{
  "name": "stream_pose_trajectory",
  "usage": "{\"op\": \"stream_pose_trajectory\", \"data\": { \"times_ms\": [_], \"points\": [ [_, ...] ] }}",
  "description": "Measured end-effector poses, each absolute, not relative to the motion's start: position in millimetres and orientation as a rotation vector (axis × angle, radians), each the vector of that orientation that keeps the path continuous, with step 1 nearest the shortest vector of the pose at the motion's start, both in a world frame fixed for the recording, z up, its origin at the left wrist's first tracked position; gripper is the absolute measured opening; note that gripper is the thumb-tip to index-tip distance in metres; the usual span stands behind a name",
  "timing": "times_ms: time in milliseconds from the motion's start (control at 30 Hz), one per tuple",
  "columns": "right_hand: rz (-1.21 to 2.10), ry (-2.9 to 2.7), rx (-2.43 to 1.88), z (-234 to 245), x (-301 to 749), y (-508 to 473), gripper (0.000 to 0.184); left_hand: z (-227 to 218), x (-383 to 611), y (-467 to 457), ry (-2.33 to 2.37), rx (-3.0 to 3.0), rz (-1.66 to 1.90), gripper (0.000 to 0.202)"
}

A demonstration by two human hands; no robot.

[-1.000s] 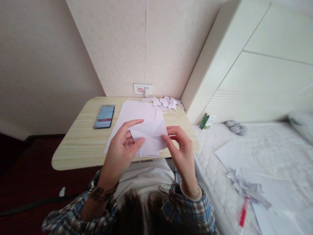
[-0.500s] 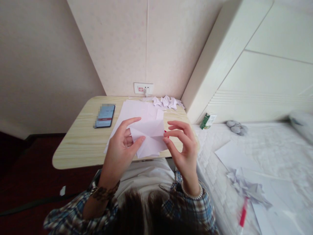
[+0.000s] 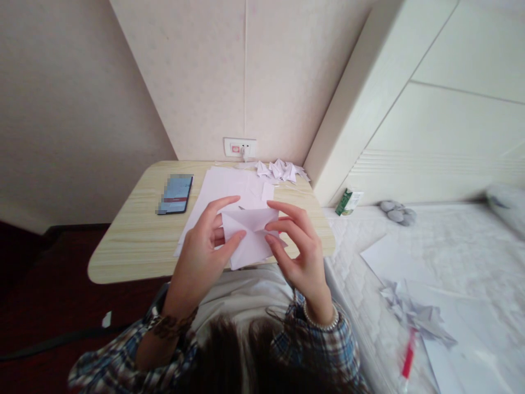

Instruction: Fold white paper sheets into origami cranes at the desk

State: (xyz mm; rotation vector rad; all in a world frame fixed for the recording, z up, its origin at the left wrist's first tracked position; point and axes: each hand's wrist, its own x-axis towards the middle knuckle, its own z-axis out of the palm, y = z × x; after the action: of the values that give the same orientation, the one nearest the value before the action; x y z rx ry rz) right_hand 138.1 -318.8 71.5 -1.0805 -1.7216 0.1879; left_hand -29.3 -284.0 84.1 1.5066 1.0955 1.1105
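Between my hands is a creased sheet of white paper (image 3: pixel 250 243), partly folded and held just above the near edge of the table. My left hand (image 3: pixel 209 235) pinches its left side, thumb on the near face and fingers behind. At the right side, my right hand (image 3: pixel 297 238) has thumb and fingertips closed on the paper. Behind it, a stack of white sheets (image 3: pixel 221 183) lies on the table, with a small paper strip (image 3: pixel 268 191) on top. A bit of something red shows behind my right fingertips, mostly hidden.
On the wooden table (image 3: pixel 123 241) a phone (image 3: pixel 176 194) lies left and folded paper pieces (image 3: pixel 279 169) sit at the back right. A bed (image 3: pixel 353 246) to the right holds a small green-white carton (image 3: pixel 349 201), a grey plush thing (image 3: pixel 397 213), crumpled paper (image 3: pixel 418 314) and a red-handled tool (image 3: pixel 408 355).
My right hand has moved left and inward, its fingers now over the paper's right part. The paper's right side has folded inward, so the sheet looks narrower. My left hand has barely shifted.
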Motion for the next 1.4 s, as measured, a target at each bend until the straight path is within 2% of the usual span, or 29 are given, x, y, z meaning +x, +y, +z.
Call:
{"op": "stream_pose_trajectory", "data": {
  "times_ms": [300,500,1067,1400],
  "points": [
    [0.148,-1.689,-1.097,71.8,137.8,-320.3,0.016,80.0,-30.7,-283.7,1.056,1.581,1.117,0.051],
    [0.206,-1.719,-1.109,72.2,140.3,-320.1,0.011,81.1,-33.1,-284.3,1.072,1.627,1.088,0.051],
    [0.221,-1.758,-1.025,71.1,143.3,-321.8,0.013,79.1,-35.8,-284.7,0.985,1.560,1.089,0.053],
    [0.142,-1.422,-1.125,71.4,135.6,-319.3,0.011,84.4,-26.1,-288.7,0.895,1.509,1.360,0.044]
  ]
}}
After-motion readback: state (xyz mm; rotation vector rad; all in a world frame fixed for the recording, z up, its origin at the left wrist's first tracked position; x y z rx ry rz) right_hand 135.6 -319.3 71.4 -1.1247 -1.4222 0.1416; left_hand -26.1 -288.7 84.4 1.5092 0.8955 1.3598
